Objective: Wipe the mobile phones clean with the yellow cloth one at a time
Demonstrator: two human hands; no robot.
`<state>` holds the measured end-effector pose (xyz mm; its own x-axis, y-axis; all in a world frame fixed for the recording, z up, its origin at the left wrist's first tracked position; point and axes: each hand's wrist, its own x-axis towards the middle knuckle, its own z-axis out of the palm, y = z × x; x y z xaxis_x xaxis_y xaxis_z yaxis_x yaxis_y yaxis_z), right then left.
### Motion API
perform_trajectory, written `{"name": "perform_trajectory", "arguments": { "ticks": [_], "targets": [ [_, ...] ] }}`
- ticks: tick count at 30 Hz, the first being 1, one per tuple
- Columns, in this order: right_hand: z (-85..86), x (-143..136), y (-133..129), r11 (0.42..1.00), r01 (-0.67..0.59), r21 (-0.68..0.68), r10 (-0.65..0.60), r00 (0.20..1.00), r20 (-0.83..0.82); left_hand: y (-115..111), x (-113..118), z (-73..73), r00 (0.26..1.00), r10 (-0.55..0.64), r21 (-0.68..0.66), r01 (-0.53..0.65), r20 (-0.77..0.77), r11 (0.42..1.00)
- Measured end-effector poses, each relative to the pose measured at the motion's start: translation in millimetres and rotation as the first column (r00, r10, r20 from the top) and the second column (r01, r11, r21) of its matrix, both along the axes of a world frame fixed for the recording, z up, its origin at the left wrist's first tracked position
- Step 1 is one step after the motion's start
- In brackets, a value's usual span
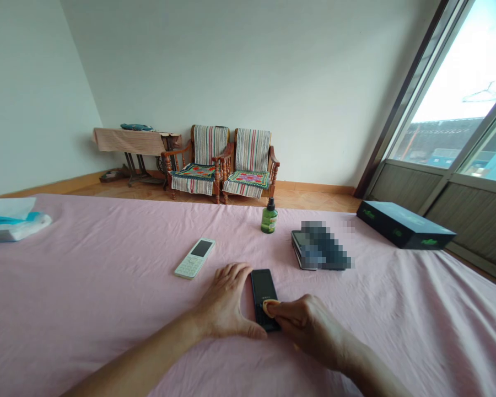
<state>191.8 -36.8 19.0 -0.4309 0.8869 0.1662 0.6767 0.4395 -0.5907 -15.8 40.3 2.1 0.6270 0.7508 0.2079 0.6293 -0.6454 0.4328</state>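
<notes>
A black keypad phone (264, 286) lies face up on the pink cloth (119, 248). My left hand (227, 303) rests at the phone's left side, thumb near its lower edge and fingers near its top corner, spread around it without lifting it. Pinched in my right hand (310, 328) is a small yellowish pad (269, 307), pressed on the phone's face just below the screen. A white keypad phone (195, 258) lies to the left, screen up. Beyond the hands stands a green bottle (269, 218) with a black top.
Dark flat items (320, 251), partly pixelated, lie right of the bottle. A black box (403, 223) sits at the far right edge, and a white and blue packet (14, 219) at the far left. Two wooden chairs (250, 157) and a covered table (128, 140) stand beyond.
</notes>
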Motion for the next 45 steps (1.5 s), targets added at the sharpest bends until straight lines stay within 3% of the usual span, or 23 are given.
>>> {"name": "perform_trajectory", "arguments": {
  "ticks": [3, 8, 13, 19, 25, 30, 36, 41, 45],
  "targets": [
    [1.4, -2, -1, 0.999, -0.034, -0.007, 0.034, 0.999, 0.001, -1, 0, 1.1, 1.000, 0.016, -0.015, -0.016, -0.011, 1.000],
    [2.0, 7, 3, 0.998, 0.025, -0.052, -0.024, 0.999, 0.025, -1, 0, -0.6, 0.999, -0.002, 0.003, 0.002, -0.033, 1.000],
    [2.4, -6, 3, 0.999, -0.043, -0.019, 0.042, 0.999, -0.022, -1, 1, -1.6, 1.000, 0.024, 0.008, -0.024, -0.014, 1.000],
    [0.9, -5, 2, 0.999, 0.006, -0.046, -0.007, 1.000, -0.012, -3, 1, 2.2, 0.999, -0.003, 0.006, 0.003, -0.033, 1.000],
    [-0.3, -9, 3, 0.997, -0.046, -0.064, 0.044, 0.999, -0.031, -3, 2, 3.4, 1.000, 0.020, 0.006, -0.020, -0.005, 1.000],
    [-2.6, -4, 4, 0.996, 0.019, -0.091, -0.021, 1.000, -0.018, -3, 0, 0.0, 1.000, -0.005, 0.019, 0.005, -0.008, 1.000],
    [1.5, -12, 2, 0.996, -0.056, -0.065, 0.054, 0.998, -0.040, -1, 2, -1.8, 1.000, 0.023, 0.008, -0.023, 0.010, 1.000],
    [0.3, 6, 5, 0.994, 0.074, -0.080, -0.079, 0.995, -0.056, -2, 1, 1.9, 1.000, -0.006, 0.003, 0.006, -0.024, 1.000],
    [-6.0, 9, 7, 0.991, 0.104, -0.088, -0.114, 0.987, -0.111, -1, 0, 1.3, 0.999, 0.004, -0.003, -0.004, -0.053, 1.000]
  ]
}}
